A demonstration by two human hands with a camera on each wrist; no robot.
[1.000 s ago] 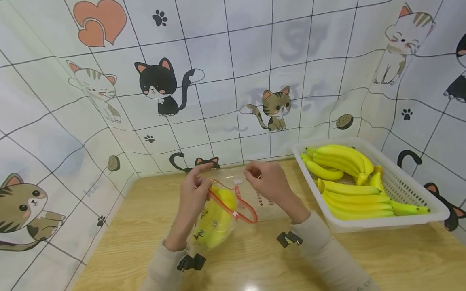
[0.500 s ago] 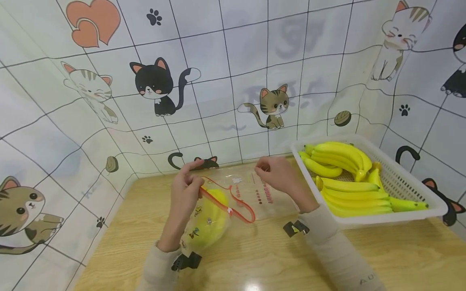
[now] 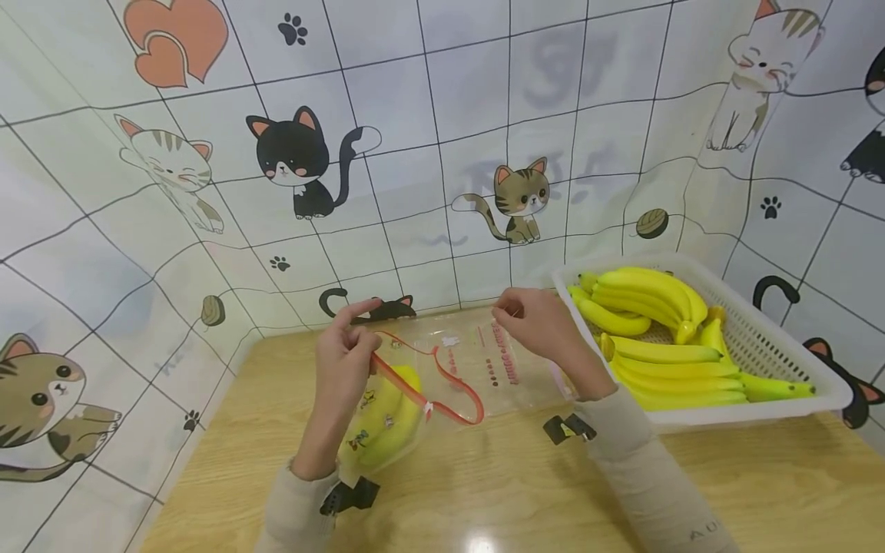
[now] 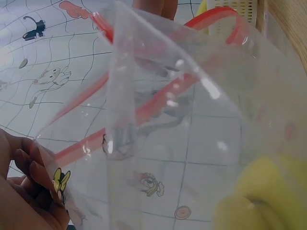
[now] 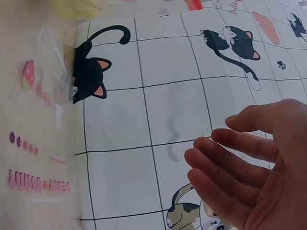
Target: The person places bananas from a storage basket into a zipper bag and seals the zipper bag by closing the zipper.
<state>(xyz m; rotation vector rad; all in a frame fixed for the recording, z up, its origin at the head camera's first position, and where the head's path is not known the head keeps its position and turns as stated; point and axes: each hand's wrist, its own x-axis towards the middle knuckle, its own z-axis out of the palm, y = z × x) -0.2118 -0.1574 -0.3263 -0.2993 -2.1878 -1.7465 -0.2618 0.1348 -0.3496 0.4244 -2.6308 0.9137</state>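
My left hand (image 3: 339, 376) pinches the edge of a clear zip bag (image 3: 454, 415) with a red closure and small cartoon prints. Its mouth gapes toward the right. Yellow bananas (image 3: 390, 418) show through the plastic at its lower left, and part of them (image 4: 268, 196) appears in the left wrist view. My right hand (image 3: 542, 330) is above a second clear bag (image 3: 505, 388) with pink print, which lies flat on the table. In the right wrist view that hand (image 5: 244, 165) holds nothing, its fingers loosely bent.
A white perforated basket (image 3: 691, 421) stands at the right, with several bunches of bananas (image 3: 677, 376) inside. Behind the wooden table (image 3: 442, 491) rises a wall covering (image 3: 415, 177) with cat prints. A light glare spot is near the table's front.
My left hand has moved left and slightly back with the zip bag and the bananas in it. My right hand has moved right, away from the bag's mouth, uncovering more of the flat bag.
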